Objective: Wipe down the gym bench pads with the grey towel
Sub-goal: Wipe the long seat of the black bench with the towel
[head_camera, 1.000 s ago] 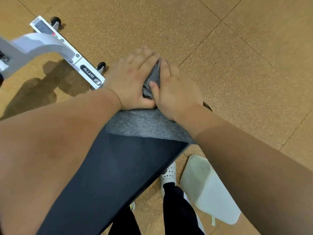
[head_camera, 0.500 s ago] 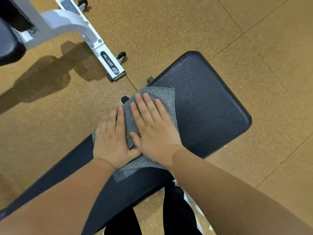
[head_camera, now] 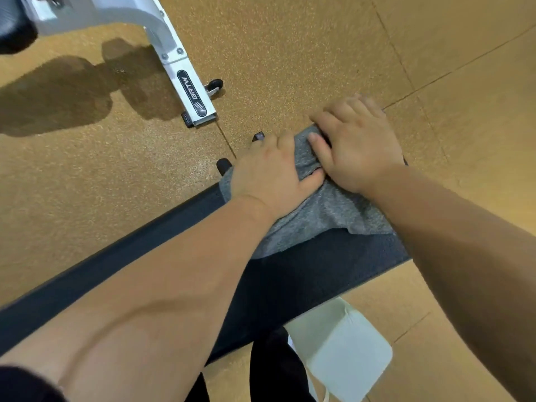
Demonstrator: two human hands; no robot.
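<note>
Wiping the end of the bench pad (head_camera: 304, 282).
Left hand (head_camera: 266, 172) and right hand (head_camera: 358, 149) press the grey towel (head_camera: 322, 216), fingers flat; next I would pull it back.

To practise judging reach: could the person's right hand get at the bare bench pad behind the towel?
Probably yes. The right hand presses on the grey towel at the far end; the bare bench pad just behind carries nothing, so drawing back should reach it.
</note>
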